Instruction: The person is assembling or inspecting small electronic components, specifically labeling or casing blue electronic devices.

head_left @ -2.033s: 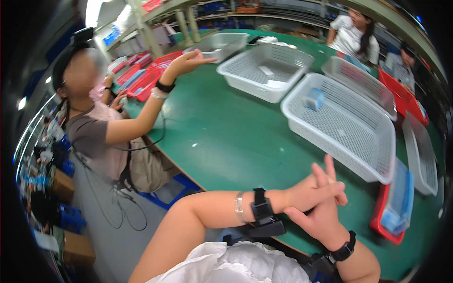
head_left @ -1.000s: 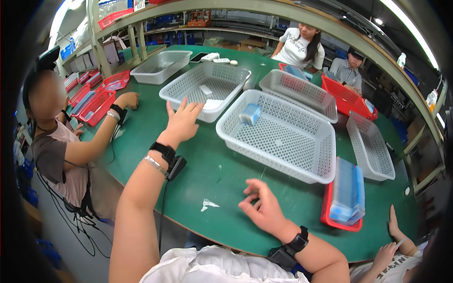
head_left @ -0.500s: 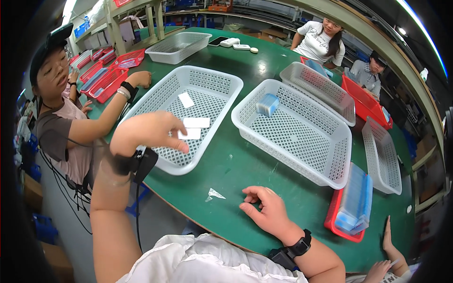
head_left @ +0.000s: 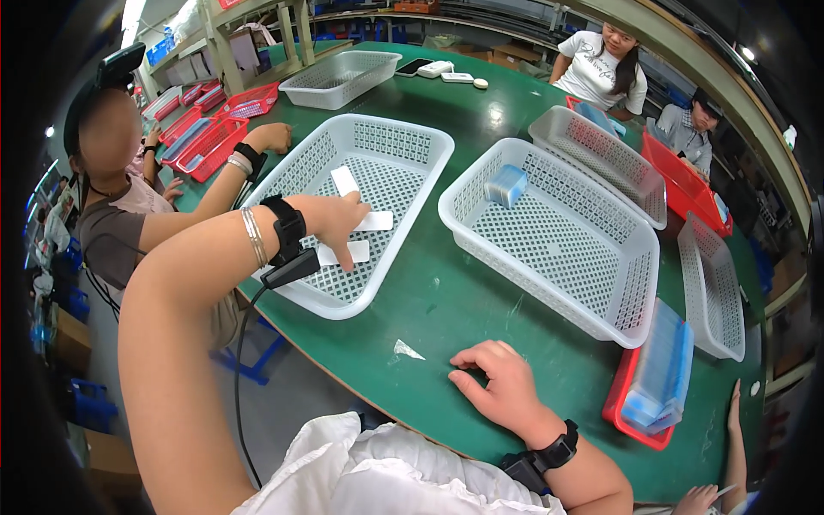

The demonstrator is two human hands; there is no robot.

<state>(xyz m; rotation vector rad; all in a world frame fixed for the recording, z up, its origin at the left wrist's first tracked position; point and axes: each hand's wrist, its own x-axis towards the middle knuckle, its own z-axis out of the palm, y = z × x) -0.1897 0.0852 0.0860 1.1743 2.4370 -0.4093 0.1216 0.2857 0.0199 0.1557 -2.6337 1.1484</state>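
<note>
My left hand (head_left: 336, 225) reaches into a white perforated plastic basket (head_left: 410, 206), fingers and thumb spread, palm down. Under and beside it lie flat white cards: one card (head_left: 344, 181) is tilted near the back, another card (head_left: 376, 221) lies by the fingertips, and a third card (head_left: 347, 252) shows below the thumb. Whether the fingers touch the cards is hard to tell. On the green table, my right hand (head_left: 498, 386) rests with its fingers loosely curled and thumb apart, holding nothing visible. A scrap of clear film (head_left: 408, 350) lies to its left.
A second white basket (head_left: 558, 257) holds a stack of blue-edged cards (head_left: 505, 185). At the right, a red tray (head_left: 625, 414) carries a packed row of blue-and-clear pieces (head_left: 659, 365). A co-worker's hand (head_left: 273, 137) is beside the left basket's far edge.
My left hand has turned and shifted slightly forward, with the elbow farther out. The two nearer cards now lie farther apart. My right hand stays on the table; the whole view has shifted slightly.
</note>
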